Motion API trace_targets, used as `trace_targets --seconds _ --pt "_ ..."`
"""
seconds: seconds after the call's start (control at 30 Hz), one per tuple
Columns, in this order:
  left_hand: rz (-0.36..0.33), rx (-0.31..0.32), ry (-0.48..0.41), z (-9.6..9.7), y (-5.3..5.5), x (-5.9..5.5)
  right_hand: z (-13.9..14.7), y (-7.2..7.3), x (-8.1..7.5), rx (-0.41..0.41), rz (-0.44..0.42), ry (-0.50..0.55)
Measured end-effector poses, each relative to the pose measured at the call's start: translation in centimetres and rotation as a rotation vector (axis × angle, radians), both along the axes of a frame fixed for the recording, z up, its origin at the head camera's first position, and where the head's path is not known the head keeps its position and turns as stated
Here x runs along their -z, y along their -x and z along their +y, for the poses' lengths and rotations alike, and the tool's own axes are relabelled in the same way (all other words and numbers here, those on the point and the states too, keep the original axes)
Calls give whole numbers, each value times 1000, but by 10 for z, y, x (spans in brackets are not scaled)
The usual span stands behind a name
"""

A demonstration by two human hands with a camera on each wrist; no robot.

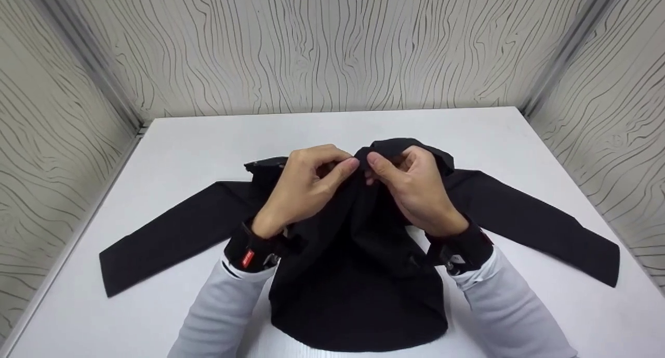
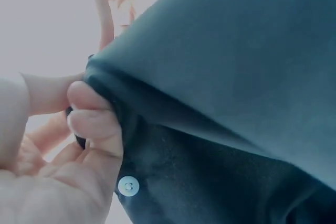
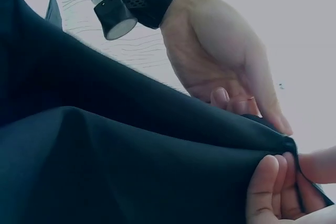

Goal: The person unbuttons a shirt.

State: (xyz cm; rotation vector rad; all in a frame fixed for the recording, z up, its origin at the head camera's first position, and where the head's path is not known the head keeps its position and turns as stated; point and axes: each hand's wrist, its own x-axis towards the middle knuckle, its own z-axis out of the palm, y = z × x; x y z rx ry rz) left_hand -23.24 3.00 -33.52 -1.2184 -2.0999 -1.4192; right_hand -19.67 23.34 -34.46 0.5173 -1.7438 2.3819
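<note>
A black long-sleeved button-up shirt (image 1: pixel 358 306) lies on the white table, its sleeves spread out to both sides and its rounded hem toward me. My left hand (image 1: pixel 304 189) pinches a front edge of it between thumb and fingers, near the collar. Right beside it, my right hand (image 1: pixel 415 191) grips the adjoining edge, thumb on top and fingers underneath. The cloth between the hands is lifted into folds. A pale button (image 2: pixel 128 186) shows on the dark fabric below my left fingers in the left wrist view. In the right wrist view both sets of fingertips meet at the shirt's edge.
The white table (image 1: pixel 208 140) ends at a back wall (image 1: pixel 311 46) with a wood-grain line pattern. Similar panels stand at left and right, joined by grey metal corner posts (image 1: pixel 88 51). Wrist cameras on black bands (image 1: pixel 462 249) sit close above the shirt.
</note>
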Motion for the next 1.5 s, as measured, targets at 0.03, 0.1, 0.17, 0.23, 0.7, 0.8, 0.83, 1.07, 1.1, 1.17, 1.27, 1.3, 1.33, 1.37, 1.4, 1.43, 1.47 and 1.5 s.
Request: trace_targets --seconds 0.03,0.1,0.17,0.23,0.7,0.8,0.83,1.07,1.1,1.17,1.27,1.3,1.33,1.37,1.4,1.43,1.47,1.5 --pt "-5 4 -4 1 0 0 0 0 0 5 8 -13" --pt "-3 -6 -1 2 -1 1 1 1 0 10 23 -44" --pt "18 -27 9 3 -2 1 2 1 0 17 34 -81" --pt "52 -50 23 4 -3 2 3 1 0 20 37 -113" --pt "297 14 116 1 1 4 7 0 -1 68 67 -318" --pt "323 24 94 2 3 6 6 -2 -1 112 102 -377" --pt "328 27 80 2 4 6 6 -2 -1 113 111 -376" --pt "351 21 -22 6 6 10 1 -3 1 113 136 -328" --pt "349 17 -28 6 7 10 1 -3 2 113 132 -318" --pt "338 16 -40 7 7 12 0 -2 3 113 119 -301" --pt "316 21 -55 8 8 14 -1 -2 5 113 100 -282" --pt "309 22 -58 8 9 15 -2 -2 5 112 94 -277" --pt "301 25 -63 8 9 15 -2 -3 5 112 88 -274" --pt "294 27 -67 9 9 16 -2 -3 5 112 82 -269" --pt "285 30 -71 9 9 16 -2 -3 6 112 75 -265" --pt "276 34 -75 8 10 16 -3 -3 6 109 66 -259" --pt "270 36 -79 8 10 16 -3 -3 5 107 59 -252" --pt "264 37 -82 8 10 17 -4 -4 5 107 52 -244"
